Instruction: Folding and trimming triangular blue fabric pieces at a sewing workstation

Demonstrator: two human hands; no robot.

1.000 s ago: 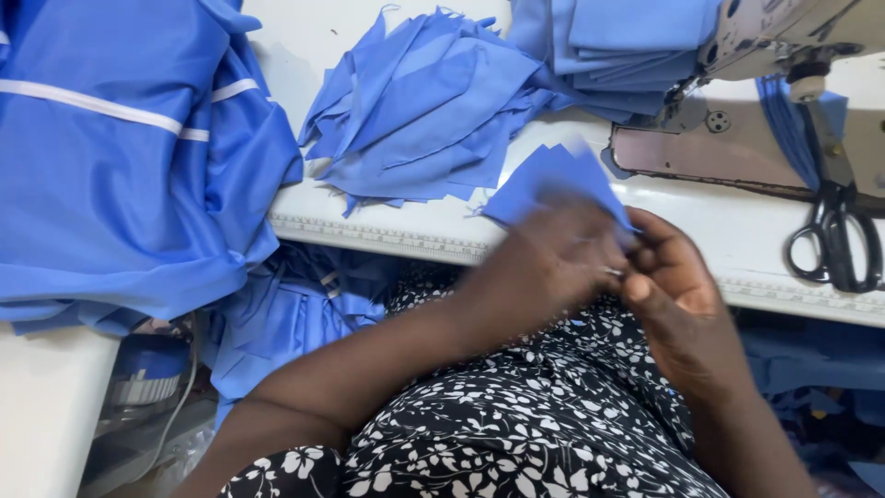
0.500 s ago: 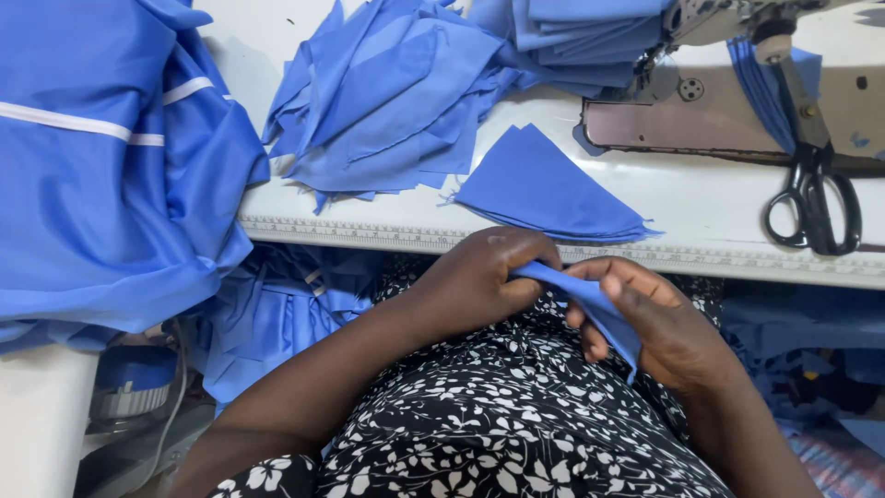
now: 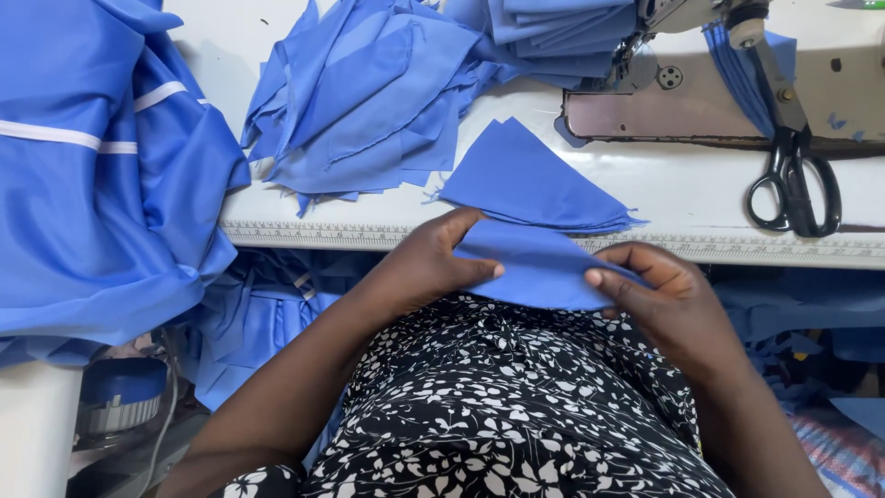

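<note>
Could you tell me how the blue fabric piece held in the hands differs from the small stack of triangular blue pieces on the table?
The held fabric piece is pinched between the left hand and the right hand above the lap; the triangular stack lies flat on the white table, untouched. The held piece looks like a single, bent piece; the stack shows several layered edges. Both are the same plain blue cloth.

This is a sewing workshop, a garment-making station. A white sewing machine (image 3: 737, 83) stands on a white work table (image 3: 682, 189) whose front edge carries a printed measuring scale, with black scissors (image 3: 795, 180) lying beside the machine. Heaps of cut blue fabric pieces (image 3: 369, 101) cover the table, a neat triangular stack (image 3: 530, 180) lies near its edge, and larger blue garments with white stripes (image 3: 83, 184) hang at the side.
</note>
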